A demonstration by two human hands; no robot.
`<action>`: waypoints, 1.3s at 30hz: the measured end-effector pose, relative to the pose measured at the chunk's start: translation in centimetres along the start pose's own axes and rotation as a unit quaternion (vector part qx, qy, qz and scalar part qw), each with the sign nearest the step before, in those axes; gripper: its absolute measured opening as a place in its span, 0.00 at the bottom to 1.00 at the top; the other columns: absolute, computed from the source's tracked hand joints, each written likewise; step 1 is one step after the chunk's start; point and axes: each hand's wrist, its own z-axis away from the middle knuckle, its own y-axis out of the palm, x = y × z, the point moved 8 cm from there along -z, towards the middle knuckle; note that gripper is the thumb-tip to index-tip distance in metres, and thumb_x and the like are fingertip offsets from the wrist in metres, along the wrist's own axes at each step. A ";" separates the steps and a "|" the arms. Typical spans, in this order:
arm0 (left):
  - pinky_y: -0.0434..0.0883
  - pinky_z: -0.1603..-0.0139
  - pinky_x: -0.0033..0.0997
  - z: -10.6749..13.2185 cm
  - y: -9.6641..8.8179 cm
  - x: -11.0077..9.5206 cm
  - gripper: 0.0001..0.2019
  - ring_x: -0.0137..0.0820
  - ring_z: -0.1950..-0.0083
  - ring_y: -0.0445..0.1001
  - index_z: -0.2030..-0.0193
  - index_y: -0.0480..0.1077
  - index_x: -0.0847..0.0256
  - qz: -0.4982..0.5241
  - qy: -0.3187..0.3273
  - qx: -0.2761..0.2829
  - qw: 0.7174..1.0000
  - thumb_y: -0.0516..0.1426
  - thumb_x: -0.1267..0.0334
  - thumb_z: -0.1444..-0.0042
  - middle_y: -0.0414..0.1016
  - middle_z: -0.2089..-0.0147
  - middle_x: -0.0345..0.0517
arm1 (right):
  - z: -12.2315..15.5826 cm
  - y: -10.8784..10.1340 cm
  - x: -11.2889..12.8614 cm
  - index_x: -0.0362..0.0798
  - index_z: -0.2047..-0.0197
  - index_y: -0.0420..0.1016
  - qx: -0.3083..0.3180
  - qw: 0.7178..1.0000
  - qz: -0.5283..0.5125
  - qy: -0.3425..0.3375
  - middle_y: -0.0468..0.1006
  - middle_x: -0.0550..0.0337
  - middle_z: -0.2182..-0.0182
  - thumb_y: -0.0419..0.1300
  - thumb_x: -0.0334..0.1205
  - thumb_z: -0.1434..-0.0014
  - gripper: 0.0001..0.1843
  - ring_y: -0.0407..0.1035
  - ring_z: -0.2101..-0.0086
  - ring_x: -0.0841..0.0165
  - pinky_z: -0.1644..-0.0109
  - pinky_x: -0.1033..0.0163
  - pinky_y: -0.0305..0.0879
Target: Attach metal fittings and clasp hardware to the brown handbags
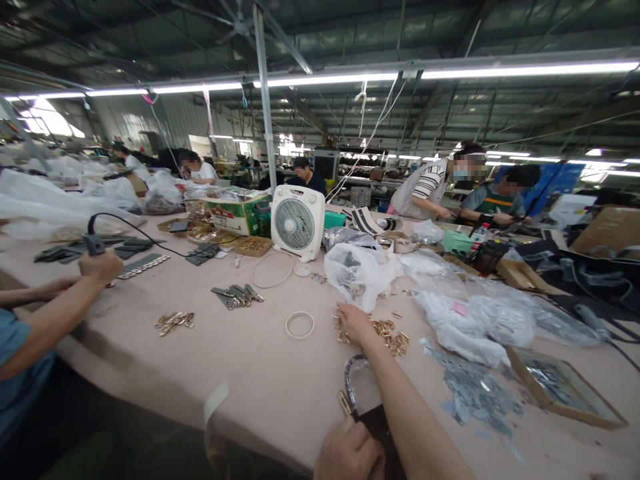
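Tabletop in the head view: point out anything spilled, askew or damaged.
The grey-blue pieces look oddest: they lie strewn beside the cardboard tray, as if spilled. The gold metal pieces by the right hand are heaped loose too, though that may be deliberate. I see no clear damage.

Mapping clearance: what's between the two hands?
Head view: a curved strap lies between the right hand and left hand, with a gold piece by the left.
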 end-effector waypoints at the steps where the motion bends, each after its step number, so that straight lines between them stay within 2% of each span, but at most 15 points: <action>1: 0.59 0.72 0.34 0.0 0.0 0.0 0.06 0.36 0.67 0.72 0.68 0.71 0.56 0.001 0.004 -0.003 1.000 0.59 0.72 0.45 0.74 0.70 0.46 | -0.2 0.1 -0.1 0.46 0.41 0.78 -0.004 1.000 -0.003 0.011 0.79 0.45 0.44 0.53 0.36 0.30 0.19 0.72 0.45 0.59 0.37 0.58 0.61; 4: 0.58 0.72 0.34 -0.1 -0.2 -0.1 0.06 0.35 0.67 0.72 0.68 0.70 0.56 0.001 0.012 -0.008 1.000 0.59 0.71 0.44 0.74 0.70 0.46 | -0.3 0.2 -0.4 0.46 0.52 0.82 -0.020 0.999 -0.023 0.038 0.80 0.47 0.51 0.55 0.36 0.32 0.14 0.73 0.52 0.60 0.42 0.58 0.63; 7: 0.59 0.72 0.34 -0.1 -0.4 -0.1 0.06 0.36 0.67 0.72 0.68 0.70 0.56 0.001 0.009 -0.006 1.000 0.58 0.73 0.46 0.75 0.70 0.47 | 0.0 0.0 -0.6 0.47 0.57 0.82 -0.045 0.995 -0.070 0.046 0.80 0.50 0.55 0.58 0.35 0.37 0.11 0.73 0.55 0.62 0.44 0.59 0.64; 10: 0.62 0.71 0.34 -0.2 -0.5 -0.1 0.07 0.36 0.65 0.72 0.67 0.71 0.57 0.016 -0.008 0.014 1.000 0.58 0.74 0.47 0.76 0.67 0.47 | 0.9 -1.0 -0.6 0.47 0.58 0.82 -0.100 0.983 -0.145 0.042 0.79 0.50 0.56 0.58 0.37 0.38 0.10 0.72 0.54 0.60 0.42 0.57 0.65; 12: 0.64 0.68 0.35 -0.2 -0.6 -0.2 0.07 0.37 0.63 0.73 0.66 0.71 0.57 0.027 -0.027 0.035 0.999 0.59 0.74 0.48 0.77 0.66 0.48 | 1.9 -2.4 -0.9 0.47 0.55 0.81 -0.160 0.965 -0.204 0.047 0.79 0.48 0.54 0.57 0.42 0.36 0.14 0.71 0.51 0.58 0.39 0.54 0.64; 15: 0.67 0.64 0.37 -0.4 -1.1 -0.4 0.07 0.38 0.61 0.74 0.64 0.72 0.57 0.035 -0.058 0.060 0.996 0.59 0.74 0.48 0.77 0.64 0.48 | 4.0 -4.6 -1.8 0.45 0.48 0.78 -0.252 0.918 -0.297 0.072 0.78 0.45 0.49 0.56 0.52 0.35 0.22 0.70 0.48 0.57 0.39 0.52 0.66; 18: 0.69 0.62 0.38 -0.6 -1.8 -0.8 0.06 0.39 0.60 0.74 0.63 0.73 0.57 0.043 -0.080 0.072 0.993 0.58 0.72 0.43 0.77 0.63 0.48 | 7.2 -6.7 -2.5 0.46 0.44 0.76 -0.298 0.869 -0.382 0.102 0.80 0.49 0.52 0.57 0.62 0.36 0.30 0.74 0.55 0.61 0.47 0.55 0.71; 20: 0.70 0.60 0.38 -0.8 -2.3 -0.8 0.06 0.39 0.59 0.74 0.60 0.74 0.56 0.055 -0.098 0.080 0.990 0.57 0.71 0.39 0.77 0.62 0.47 | 10.1 -7.6 -2.4 0.48 0.45 0.78 -0.292 0.824 -0.471 0.115 0.81 0.54 0.57 0.63 0.63 0.40 0.31 0.74 0.61 0.66 0.53 0.59 0.73; 23: 0.73 0.56 0.37 -1.2 -2.7 -0.3 0.11 0.38 0.57 0.76 0.49 0.75 0.54 0.103 -0.141 0.093 0.980 0.57 0.69 0.36 0.78 0.59 0.46 | 15.4 -7.9 -1.0 0.50 0.52 0.83 -0.242 0.722 -0.634 0.135 0.80 0.60 0.64 0.76 0.54 0.51 0.26 0.73 0.66 0.71 0.60 0.66 0.73; 24: 0.74 0.56 0.36 -1.3 -2.8 -0.1 0.14 0.36 0.58 0.76 0.44 0.73 0.54 0.131 -0.160 0.090 0.974 0.58 0.68 0.35 0.78 0.56 0.46 | 17.2 -7.8 -0.4 0.50 0.54 0.84 -0.229 0.698 -0.663 0.145 0.80 0.60 0.65 0.78 0.52 0.53 0.25 0.72 0.67 0.71 0.62 0.67 0.72; 26: 0.75 0.56 0.34 -1.6 -3.5 0.4 0.20 0.30 0.63 0.74 0.36 0.67 0.54 0.189 -0.200 0.064 0.959 0.57 0.66 0.33 0.78 0.52 0.45 | 20.8 -7.5 0.9 0.50 0.55 0.85 -0.216 0.674 -0.685 0.170 0.79 0.61 0.67 0.79 0.50 0.52 0.23 0.72 0.68 0.72 0.65 0.69 0.72; 29: 0.76 0.59 0.32 -2.3 -4.8 0.3 0.22 0.25 0.68 0.70 0.32 0.62 0.53 0.259 -0.218 0.013 0.941 0.57 0.63 0.31 0.75 0.46 0.47 | 25.2 -6.4 2.3 0.49 0.56 0.85 -0.217 0.658 -0.692 0.205 0.78 0.61 0.69 0.78 0.49 0.50 0.21 0.69 0.70 0.74 0.67 0.70 0.70; 32: 0.77 0.56 0.32 -3.4 -5.8 -1.1 0.21 0.25 0.64 0.73 0.33 0.65 0.53 0.326 -0.184 0.010 0.927 0.58 0.61 0.31 0.73 0.41 0.49 | 28.1 -5.3 3.1 0.48 0.56 0.84 -0.222 0.661 -0.681 0.225 0.79 0.59 0.68 0.77 0.50 0.48 0.20 0.68 0.70 0.74 0.67 0.70 0.69; 36: 0.76 0.48 0.34 -4.1 -6.3 -2.5 0.16 0.31 0.55 0.77 0.39 0.75 0.53 0.378 -0.169 0.039 0.910 0.60 0.60 0.32 0.76 0.45 0.49 | 30.7 -4.7 3.5 0.48 0.57 0.84 -0.235 0.697 -0.635 0.235 0.80 0.59 0.65 0.76 0.50 0.45 0.18 0.68 0.70 0.74 0.67 0.70 0.68; 39: 0.76 0.50 0.33 -3.7 -5.7 -3.0 0.14 0.33 0.53 0.77 0.43 0.78 0.55 0.439 -0.197 0.055 0.875 0.62 0.60 0.34 0.78 0.50 0.50 | 32.1 -4.7 3.6 0.48 0.58 0.83 -0.240 0.725 -0.600 0.238 0.79 0.60 0.67 0.75 0.51 0.44 0.18 0.68 0.71 0.74 0.69 0.70 0.67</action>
